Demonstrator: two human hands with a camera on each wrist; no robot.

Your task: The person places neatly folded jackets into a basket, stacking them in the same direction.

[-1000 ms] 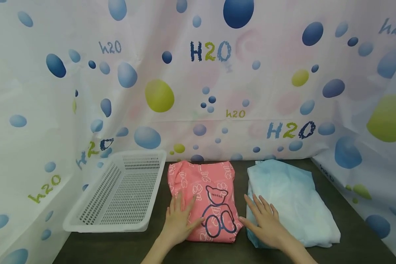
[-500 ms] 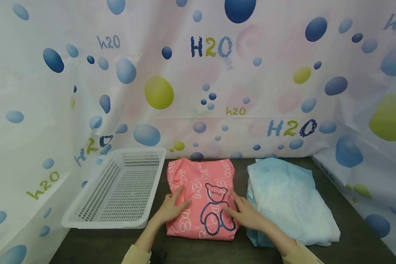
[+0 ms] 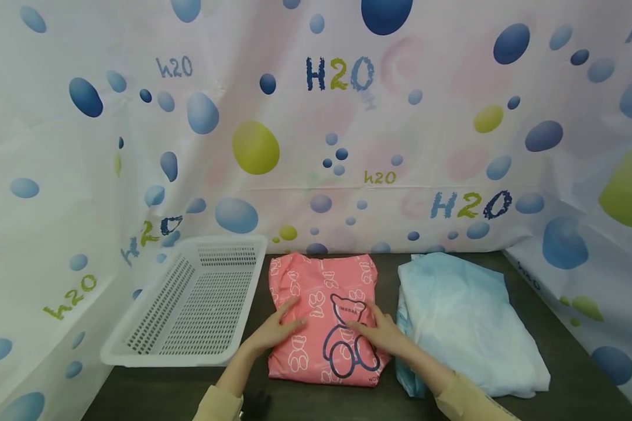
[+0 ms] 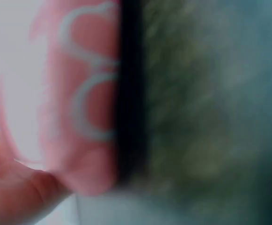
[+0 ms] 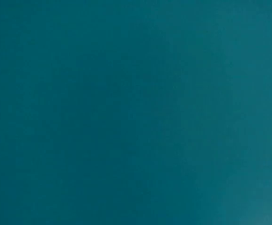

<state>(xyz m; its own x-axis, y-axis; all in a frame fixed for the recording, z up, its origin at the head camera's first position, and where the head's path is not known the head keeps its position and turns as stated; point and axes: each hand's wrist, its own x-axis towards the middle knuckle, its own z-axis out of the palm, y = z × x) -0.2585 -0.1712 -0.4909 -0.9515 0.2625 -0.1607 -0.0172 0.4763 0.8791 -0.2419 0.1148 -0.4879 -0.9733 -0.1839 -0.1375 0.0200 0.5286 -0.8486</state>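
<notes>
A folded pink garment (image 3: 321, 333) printed with white bears and a dark blue bear outline lies in the middle of the table in the head view. At its left edge, my left hand (image 3: 271, 331) grips the cloth, thumb on top and the other fingers along the side. My right hand (image 3: 387, 334) holds the right edge in the same way, its thumb lying over the bear print. Close up in the left wrist view, part of the left hand (image 4: 18, 197) is against the blurred pink cloth (image 4: 86, 154). The right wrist view is filled with blurred teal.
Left of the garment stands a white perforated plastic basket (image 3: 195, 310) with nothing in it. A folded light blue and white cloth (image 3: 469, 327) lies to the right, near my right forearm. Behind the dark table (image 3: 305, 403) hangs a bubble-patterned curtain (image 3: 316, 117).
My hands, spread flat over and beside the pink garment a second ago, have moved to its left and right edges and taken hold there. The basket and blue cloth have stayed in place.
</notes>
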